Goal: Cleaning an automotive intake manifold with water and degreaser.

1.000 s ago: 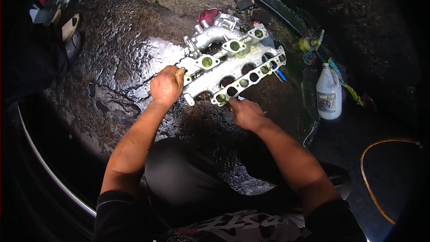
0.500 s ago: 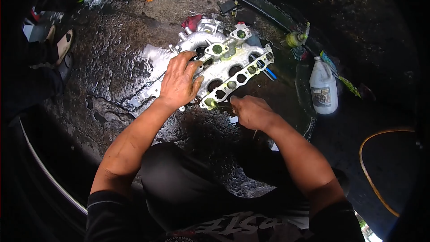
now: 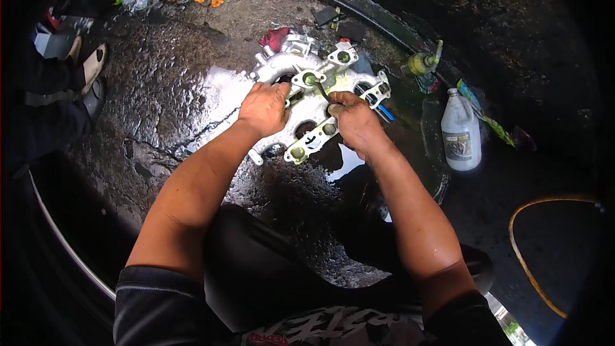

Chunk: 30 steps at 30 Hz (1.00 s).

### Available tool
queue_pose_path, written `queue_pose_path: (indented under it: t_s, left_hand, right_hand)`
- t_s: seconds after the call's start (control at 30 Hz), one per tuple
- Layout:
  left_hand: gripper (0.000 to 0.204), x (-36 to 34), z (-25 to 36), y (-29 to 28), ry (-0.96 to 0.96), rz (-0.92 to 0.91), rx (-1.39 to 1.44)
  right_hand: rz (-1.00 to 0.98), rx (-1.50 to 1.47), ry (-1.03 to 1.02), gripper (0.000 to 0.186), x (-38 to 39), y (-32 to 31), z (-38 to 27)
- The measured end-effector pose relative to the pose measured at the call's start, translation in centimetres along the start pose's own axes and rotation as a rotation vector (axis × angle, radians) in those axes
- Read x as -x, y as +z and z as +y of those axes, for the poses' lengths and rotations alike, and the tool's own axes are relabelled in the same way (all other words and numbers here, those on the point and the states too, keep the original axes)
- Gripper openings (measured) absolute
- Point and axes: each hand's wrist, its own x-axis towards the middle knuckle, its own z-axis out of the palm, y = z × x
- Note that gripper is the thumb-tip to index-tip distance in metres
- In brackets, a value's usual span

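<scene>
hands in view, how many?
2. The left hand is on the left side of the silver metal casting; the right hand grips a slim dark tool over it. The other person's hands aren't visible.

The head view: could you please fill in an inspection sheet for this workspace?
Surface: rough, dark ground, wet and shiny in patches.
Job's things: silver metal part with several ports; thin dark tool, its tip at a port.
Clutter: red cloth, white jug, yellow-green bottle, orange pieces.
Hands: left hand on the part's left side, grip unclear; right hand gripping the tool.
Cables: yellow hose-like line curving at right.
Surroundings: another person's shoe at left.
</scene>
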Motion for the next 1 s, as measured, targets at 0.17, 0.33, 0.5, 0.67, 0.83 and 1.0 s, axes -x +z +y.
queue_pose_path:
  t_s: [0.17, 0.33, 0.5, 0.67, 0.83, 1.0]
  left_hand:
    - [0.044, 0.2, -0.4, -0.5, 0.032, 0.065, 0.063]
    - [0.034, -0.9, 0.5, -1.4, 0.042, -0.052, 0.045]
    - [0.035, -1.3, 0.3, -1.1, 0.025, -0.059, -0.010]
    - [0.034, -0.9, 0.1, -0.7, 0.023, 0.001, 0.040]
    - [0.039, 0.6, -1.1, -1.0, -0.043, -0.037, -0.019]
    - [0.040, -2.8, 2.1, -0.5, 0.024, 0.013, 0.029]
  right_hand:
    - [-0.075, -0.479, 0.368, 0.046, -2.1, 2.3, -1.0]
    - [0.182, -0.678, 0.397, 0.021, -5.1, 6.9, -2.8]
    - [0.199, -0.605, 0.285, 0.018, -5.9, 7.2, -1.9]
    - [0.248, -0.640, 0.206, 0.010, -5.7, 6.3, -3.0]
    - [0.210, -0.638, 0.196, 0.008, -6.1, 8.6, -2.7]
    - [0.231, -0.522, 0.045, 0.005, -14.2, 6.9, 10.1]
